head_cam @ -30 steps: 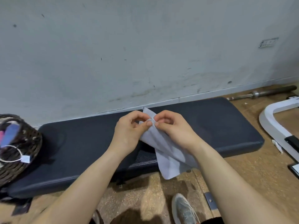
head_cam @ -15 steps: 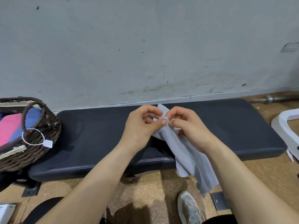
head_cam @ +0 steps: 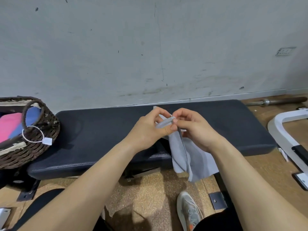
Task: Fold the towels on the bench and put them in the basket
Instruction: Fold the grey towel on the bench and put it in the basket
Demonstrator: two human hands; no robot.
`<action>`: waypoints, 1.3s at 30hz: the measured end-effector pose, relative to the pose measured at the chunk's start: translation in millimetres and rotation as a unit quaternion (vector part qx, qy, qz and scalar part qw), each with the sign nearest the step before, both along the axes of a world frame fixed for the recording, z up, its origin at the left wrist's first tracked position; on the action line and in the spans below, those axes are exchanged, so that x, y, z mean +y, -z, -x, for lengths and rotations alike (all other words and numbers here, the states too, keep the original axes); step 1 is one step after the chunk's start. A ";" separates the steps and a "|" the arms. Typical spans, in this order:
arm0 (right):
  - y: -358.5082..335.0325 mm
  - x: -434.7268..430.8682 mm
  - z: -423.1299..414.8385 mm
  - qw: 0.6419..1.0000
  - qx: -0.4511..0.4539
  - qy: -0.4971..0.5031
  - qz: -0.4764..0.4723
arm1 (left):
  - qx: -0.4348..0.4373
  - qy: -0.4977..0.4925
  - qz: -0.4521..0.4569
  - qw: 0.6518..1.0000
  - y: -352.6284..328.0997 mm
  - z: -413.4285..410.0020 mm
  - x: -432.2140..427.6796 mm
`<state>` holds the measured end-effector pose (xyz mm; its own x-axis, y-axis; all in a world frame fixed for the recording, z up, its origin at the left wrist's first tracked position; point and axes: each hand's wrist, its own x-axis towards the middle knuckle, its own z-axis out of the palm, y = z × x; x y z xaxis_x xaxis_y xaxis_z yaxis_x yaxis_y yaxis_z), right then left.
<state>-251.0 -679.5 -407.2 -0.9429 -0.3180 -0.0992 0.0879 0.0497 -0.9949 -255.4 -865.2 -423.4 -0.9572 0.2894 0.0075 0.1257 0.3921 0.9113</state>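
A light grey towel (head_cam: 191,155) hangs in front of the dark padded bench (head_cam: 103,130), doubled over so its lower end reaches below the bench's front edge. My left hand (head_cam: 148,130) and my right hand (head_cam: 195,129) meet above the bench's middle and both pinch the towel's top corners together between thumb and fingers. A brown wicker basket (head_cam: 38,144) stands at the bench's left end, holding a folded pink towel (head_cam: 8,125) and a blue towel (head_cam: 32,114).
A grey wall runs close behind the bench. A barbell (head_cam: 275,101) lies on the floor at the far right, beside a white machine frame (head_cam: 283,130). My shoe (head_cam: 188,210) is on the cork floor below the towel. A white tag ring hangs on the basket.
The view has shifted left, so more of the basket shows. My hands stay pinched together on the towel, which now hangs narrower and more gathered than a second ago.
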 end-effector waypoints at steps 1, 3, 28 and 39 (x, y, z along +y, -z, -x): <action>0.3 0.3 -3.9 1.000 -0.005 0.007 -0.004 | 0.001 0.007 0.055 0.998 0.9 -1.5 -2.9; 1.5 1.2 -11.2 1.000 -0.003 0.025 -0.012 | 0.027 0.025 0.187 0.982 4.6 -4.6 -10.8; -6.0 23.5 -59.1 0.883 0.158 0.034 -0.441 | 0.036 -0.014 0.284 0.958 -17.6 -68.9 -141.1; -7.5 17.5 -42.6 0.926 0.144 0.162 -0.308 | 0.021 -0.142 0.048 0.988 -22.5 -66.3 -173.4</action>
